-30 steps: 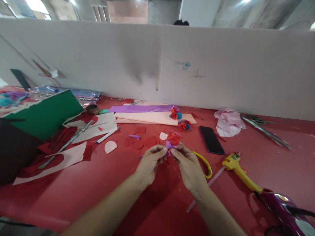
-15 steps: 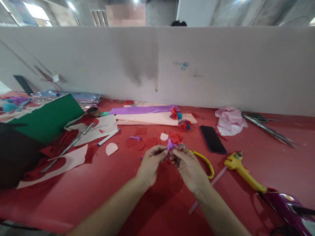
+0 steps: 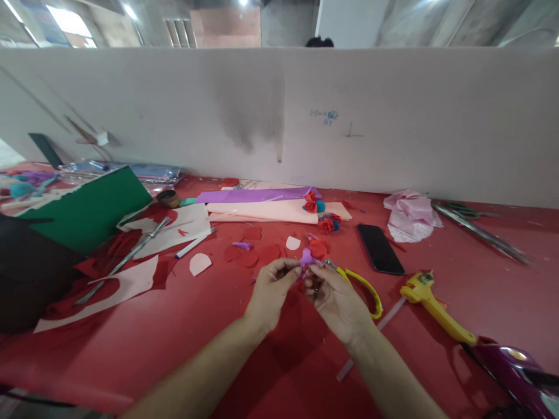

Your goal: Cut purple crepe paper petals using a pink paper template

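Red-topped and strewn with paper scraps (image 3: 200, 263), the bench (image 3: 174, 331) runs below a grey partition wall (image 3: 414, 116), and just above its middle the left hand (image 3: 271, 294) and right hand (image 3: 338, 302) have their fingers pinched on a small purple flower (image 3: 307, 258).

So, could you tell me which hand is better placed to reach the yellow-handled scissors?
Probably the right hand: the yellow-handled metal scissors lie just beside it, the left hand farther off; both pinch the small purple paper piece.
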